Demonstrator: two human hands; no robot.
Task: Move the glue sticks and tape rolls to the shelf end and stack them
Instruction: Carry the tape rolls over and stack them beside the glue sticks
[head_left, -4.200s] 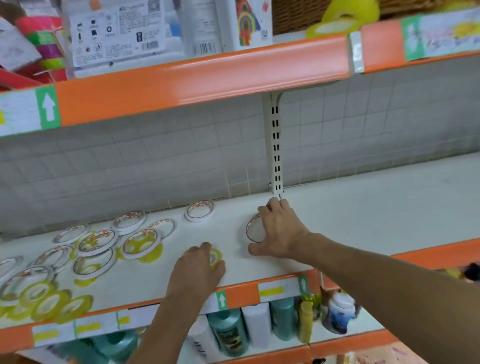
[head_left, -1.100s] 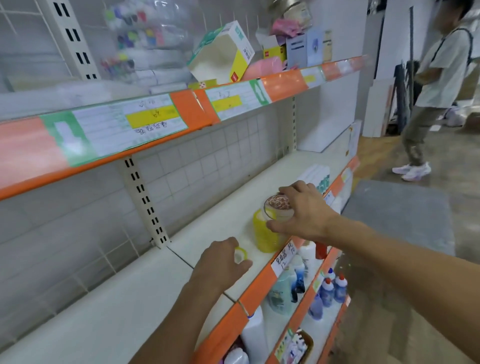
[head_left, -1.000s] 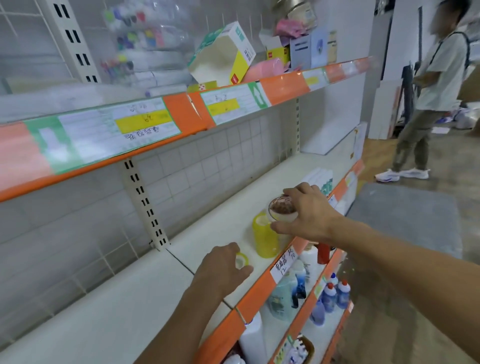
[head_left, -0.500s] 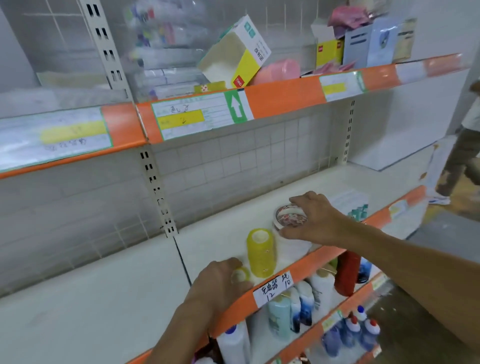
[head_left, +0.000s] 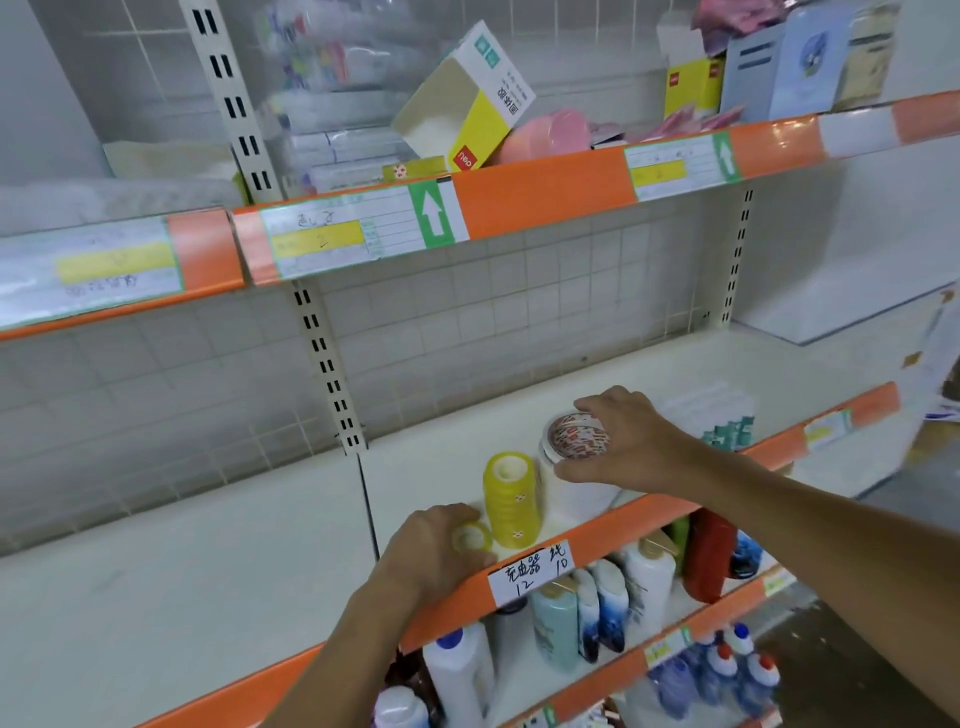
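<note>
- Head view: the left hand (head_left: 439, 548) pinches a small yellow tape roll (head_left: 471, 537) at the front edge of the white shelf (head_left: 208, 561), just beside a tall stack of yellow tape rolls (head_left: 510, 500).
- The right hand (head_left: 631, 444) grips a red-and-white patterned tape roll (head_left: 575, 441) from the side, atop a white stack (head_left: 584, 493) right of the yellow one.
- Packs of glue sticks (head_left: 719, 415) lie farther right.
- Bottles (head_left: 556, 618) stand on the shelf below.

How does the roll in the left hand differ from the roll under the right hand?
The yellow roll in the left hand is small and plain; the white roll under the right hand is wider, with red print. The yellow roll is low, near the shelf edge beside the yellow stack; the white roll tops a white stack. Both are gripped tape rolls.
</note>
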